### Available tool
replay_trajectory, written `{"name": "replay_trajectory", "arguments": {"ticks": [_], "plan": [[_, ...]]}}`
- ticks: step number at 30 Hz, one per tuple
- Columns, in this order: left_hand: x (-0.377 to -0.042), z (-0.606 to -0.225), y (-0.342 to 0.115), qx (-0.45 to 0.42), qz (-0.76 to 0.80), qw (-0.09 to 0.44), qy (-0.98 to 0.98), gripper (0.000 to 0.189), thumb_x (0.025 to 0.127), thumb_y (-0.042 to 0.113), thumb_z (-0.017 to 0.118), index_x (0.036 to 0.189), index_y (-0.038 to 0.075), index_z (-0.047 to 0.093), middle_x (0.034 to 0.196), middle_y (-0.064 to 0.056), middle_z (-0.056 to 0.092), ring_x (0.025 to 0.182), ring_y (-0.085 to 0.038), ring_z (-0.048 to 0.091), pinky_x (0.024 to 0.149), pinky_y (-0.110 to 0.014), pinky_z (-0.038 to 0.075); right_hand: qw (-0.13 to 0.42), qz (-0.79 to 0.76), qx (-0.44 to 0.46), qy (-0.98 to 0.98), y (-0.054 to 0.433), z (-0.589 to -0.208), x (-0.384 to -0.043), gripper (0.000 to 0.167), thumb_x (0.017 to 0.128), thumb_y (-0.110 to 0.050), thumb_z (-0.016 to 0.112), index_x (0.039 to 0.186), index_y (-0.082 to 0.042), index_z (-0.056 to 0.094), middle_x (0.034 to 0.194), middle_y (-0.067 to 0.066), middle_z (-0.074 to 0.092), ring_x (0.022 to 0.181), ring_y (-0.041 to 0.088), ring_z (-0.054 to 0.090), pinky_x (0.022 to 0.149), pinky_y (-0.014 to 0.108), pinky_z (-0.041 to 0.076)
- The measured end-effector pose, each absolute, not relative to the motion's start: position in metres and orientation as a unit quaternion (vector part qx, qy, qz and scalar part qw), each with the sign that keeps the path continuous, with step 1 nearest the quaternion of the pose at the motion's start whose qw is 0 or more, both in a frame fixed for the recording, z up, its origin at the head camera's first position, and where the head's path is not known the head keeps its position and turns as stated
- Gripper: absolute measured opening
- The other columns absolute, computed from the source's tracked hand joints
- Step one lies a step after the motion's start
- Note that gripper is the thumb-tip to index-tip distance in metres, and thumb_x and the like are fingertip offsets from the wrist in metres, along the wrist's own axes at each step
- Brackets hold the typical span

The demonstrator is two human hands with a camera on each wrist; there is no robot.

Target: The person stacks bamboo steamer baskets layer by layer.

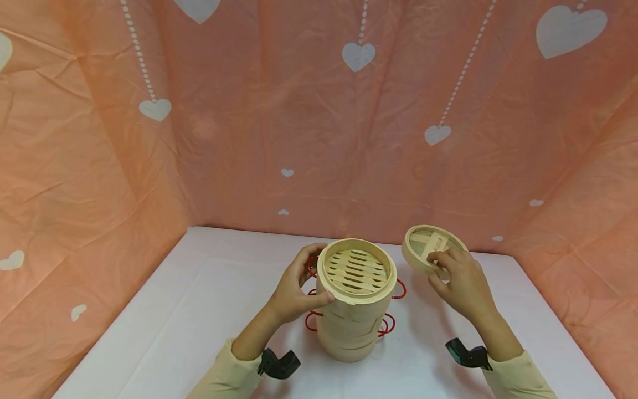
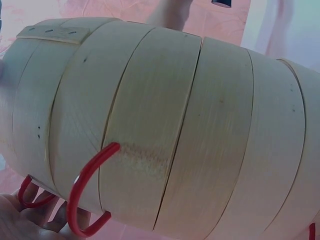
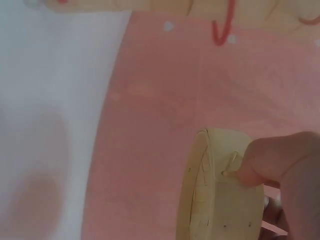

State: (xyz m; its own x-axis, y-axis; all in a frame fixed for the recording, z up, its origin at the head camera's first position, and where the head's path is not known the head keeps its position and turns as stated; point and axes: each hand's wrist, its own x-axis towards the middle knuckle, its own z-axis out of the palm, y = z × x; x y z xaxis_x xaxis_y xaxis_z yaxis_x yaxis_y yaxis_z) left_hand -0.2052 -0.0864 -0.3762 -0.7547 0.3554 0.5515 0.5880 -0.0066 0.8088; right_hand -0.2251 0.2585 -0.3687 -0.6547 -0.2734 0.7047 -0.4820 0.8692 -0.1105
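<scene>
A tall stack of round bamboo steamer baskets [image 1: 349, 327] stands upright on the table, red loop handles [image 1: 399, 289] along its sides. The uppermost basket's slatted floor [image 1: 356, 270] shows from above. My left hand [image 1: 298, 291] grips this top basket at its left side, thumb at the front and fingers toward the back. The left wrist view is filled by the stack's banded wall [image 2: 150, 130]. To the right, my right hand [image 1: 464, 285] pinches a round bamboo lid [image 1: 410, 256], held tilted in the air and apart from the stack. Some right fingers hide behind the lid [image 3: 237, 210].
The stack and both forearms are over a white-covered table [image 1: 219, 277]. Pink-orange cloth [image 1: 309, 122] printed with white hearts hangs behind and at both sides. A black device [image 1: 279, 364] sits on the left wrist, another black device [image 1: 467, 353] on the right.
</scene>
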Motion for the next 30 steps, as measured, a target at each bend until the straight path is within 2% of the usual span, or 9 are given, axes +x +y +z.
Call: {"name": "replay_trajectory", "arguments": {"ticks": [10, 19, 30], "plan": [[-0.204, -0.375, -0.086, -0.335, -0.623, 0.092, -0.701, 0.080, 0.074, 0.032, 0.080, 0.140, 0.008, 0.041, 0.132, -0.014, 0.053, 0.114, -0.015, 0.052, 0.093, -0.033, 0.047, 0.375, 0.153, 0.230, -0.885, 0.247, -0.351, -0.216, 0.023, 0.065, -0.006, 0.066, 0.088, -0.010, 0.068, 0.079, 0.002, 0.058, 0.074, 0.024, 0.052, 0.064, 0.041, 0.038], [-0.205, -0.376, -0.087, -0.335, -0.622, 0.092, -0.702, 0.080, 0.073, 0.028, 0.080, 0.140, 0.008, 0.040, 0.130, -0.014, 0.053, 0.111, -0.014, 0.051, 0.092, -0.028, 0.046, 0.376, 0.158, 0.228, -0.884, 0.240, -0.342, -0.213, 0.020, 0.067, -0.008, 0.066, 0.087, -0.010, 0.067, 0.080, 0.003, 0.059, 0.077, 0.025, 0.052, 0.066, 0.041, 0.039], [-0.204, -0.376, -0.087, -0.337, -0.621, 0.092, -0.702, 0.079, 0.075, 0.032, 0.079, 0.140, 0.008, 0.041, 0.129, -0.014, 0.054, 0.111, -0.017, 0.051, 0.093, -0.028, 0.045, 0.383, 0.173, 0.237, -0.876, 0.232, -0.329, -0.204, 0.020, 0.067, -0.006, 0.065, 0.087, -0.010, 0.067, 0.080, 0.003, 0.059, 0.079, 0.025, 0.052, 0.068, 0.042, 0.037]]}}
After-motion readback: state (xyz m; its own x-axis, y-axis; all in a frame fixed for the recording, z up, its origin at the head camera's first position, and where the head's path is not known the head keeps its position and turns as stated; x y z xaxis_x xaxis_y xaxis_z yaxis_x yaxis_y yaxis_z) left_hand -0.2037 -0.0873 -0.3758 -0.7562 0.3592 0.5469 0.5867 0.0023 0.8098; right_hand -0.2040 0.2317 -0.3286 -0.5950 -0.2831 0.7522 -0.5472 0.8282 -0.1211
